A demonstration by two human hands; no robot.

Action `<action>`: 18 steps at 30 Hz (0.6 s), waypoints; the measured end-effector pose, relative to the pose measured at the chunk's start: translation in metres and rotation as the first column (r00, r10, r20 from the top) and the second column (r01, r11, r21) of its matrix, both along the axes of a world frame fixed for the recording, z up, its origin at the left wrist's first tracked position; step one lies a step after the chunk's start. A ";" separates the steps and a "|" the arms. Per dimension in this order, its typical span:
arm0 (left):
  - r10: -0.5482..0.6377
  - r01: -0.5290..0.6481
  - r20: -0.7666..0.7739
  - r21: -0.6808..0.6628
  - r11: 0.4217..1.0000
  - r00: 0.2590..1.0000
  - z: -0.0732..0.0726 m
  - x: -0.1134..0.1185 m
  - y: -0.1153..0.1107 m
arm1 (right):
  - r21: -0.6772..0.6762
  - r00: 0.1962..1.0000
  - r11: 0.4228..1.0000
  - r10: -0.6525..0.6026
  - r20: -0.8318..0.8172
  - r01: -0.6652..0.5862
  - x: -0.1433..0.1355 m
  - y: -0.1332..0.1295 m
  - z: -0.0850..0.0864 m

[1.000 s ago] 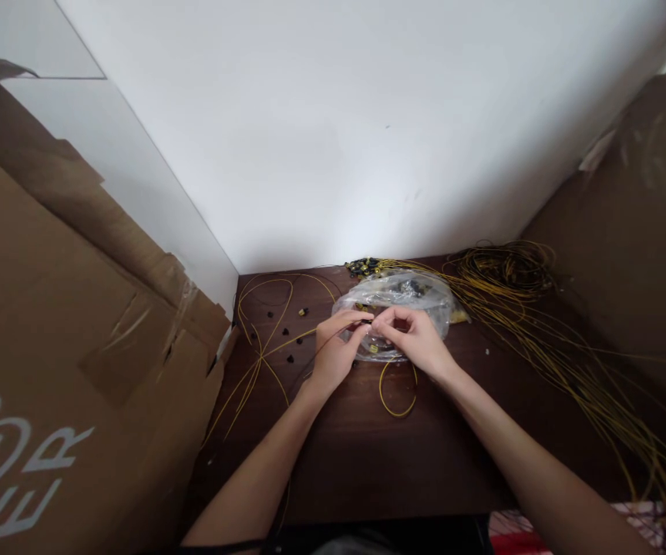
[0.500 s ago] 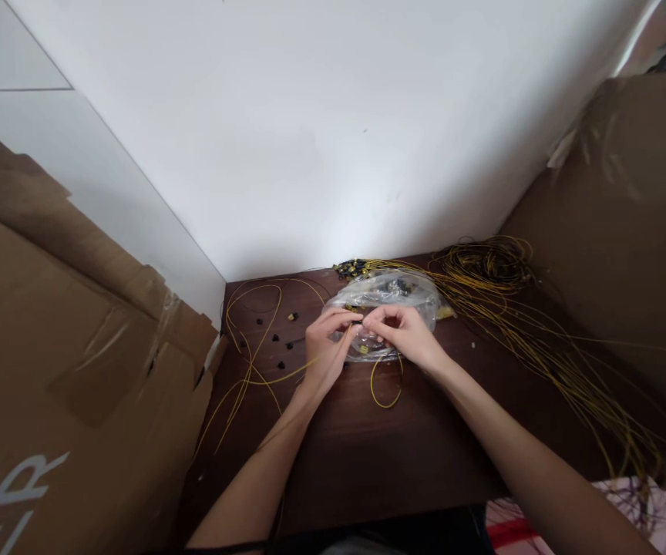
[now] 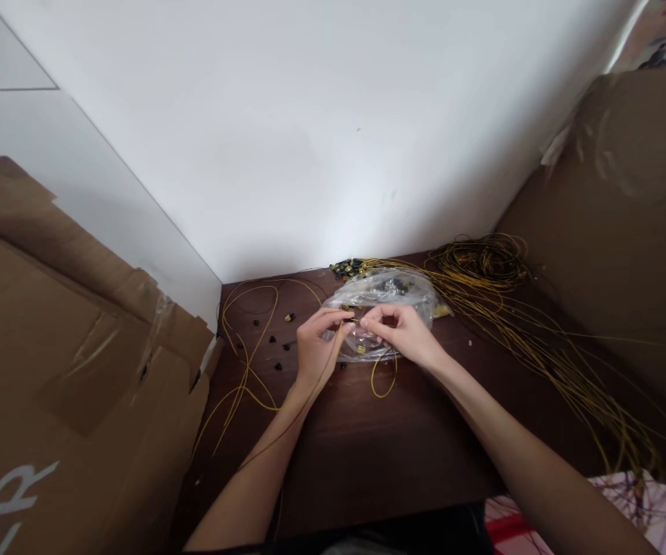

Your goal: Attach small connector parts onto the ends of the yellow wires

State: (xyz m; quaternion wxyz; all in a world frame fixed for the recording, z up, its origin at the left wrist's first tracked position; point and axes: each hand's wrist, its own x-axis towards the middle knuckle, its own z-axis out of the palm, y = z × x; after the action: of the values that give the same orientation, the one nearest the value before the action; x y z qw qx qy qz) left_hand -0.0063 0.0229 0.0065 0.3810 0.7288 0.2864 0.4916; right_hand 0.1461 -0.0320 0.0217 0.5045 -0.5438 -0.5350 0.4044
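My left hand (image 3: 317, 351) is closed in a pinch on a small black piece, with thumb and forefinger over most of it. From that grip a thin wire (image 3: 315, 385) trails down along my left forearm. Just to the right, my right hand (image 3: 399, 331) pinches a thin yellow wire, and a short stretch of it shows between the fingertips of both hands. Under the right hand hangs a loop of yellow wire (image 3: 384, 397). Behind and below the hands lies a clear plastic bag (image 3: 419, 289) with small black and yellow parts in it.
Loose black and yellow pieces (image 3: 290, 317) and curled yellow wires (image 3: 246, 370) lie left on the dark wooden table (image 3: 356, 455). A long wire bundle (image 3: 477, 266) spreads along the right. Cardboard stands at left (image 3: 95, 339) and right (image 3: 616, 231); a white wall rises behind.
My hands have drawn slightly apart, the left one shifting left, baring a bit of wire between the fingertips. The wire from my left hand now runs down along the forearm.
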 end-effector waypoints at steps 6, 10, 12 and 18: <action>0.000 0.000 -0.009 0.012 1.000 1.000 0.000 0.000 -0.002 | -0.020 1.000 1.000 -0.012 0.007 0.012 0.000 0.001 -0.003; -0.043 0.045 -0.023 0.059 0.997 0.999 -0.001 0.003 -0.004 | -0.046 1.000 0.999 0.013 -0.026 -0.014 -0.001 0.001 -0.002; -0.028 0.028 -0.013 0.055 0.998 1.000 -0.001 0.001 -0.001 | -0.056 0.999 0.998 0.023 -0.027 -0.024 0.000 0.001 -0.001; -0.003 0.005 -0.022 0.053 0.999 1.000 -0.003 0.000 0.000 | -0.036 1.000 0.999 0.003 0.018 -0.002 0.001 0.001 0.000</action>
State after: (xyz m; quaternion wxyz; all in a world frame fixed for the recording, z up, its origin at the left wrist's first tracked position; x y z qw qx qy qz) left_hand -0.0065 0.0225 0.0039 0.3594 0.7445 0.2759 0.4903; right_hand 0.1468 -0.0315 0.0214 0.4894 -0.5557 -0.5328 0.4097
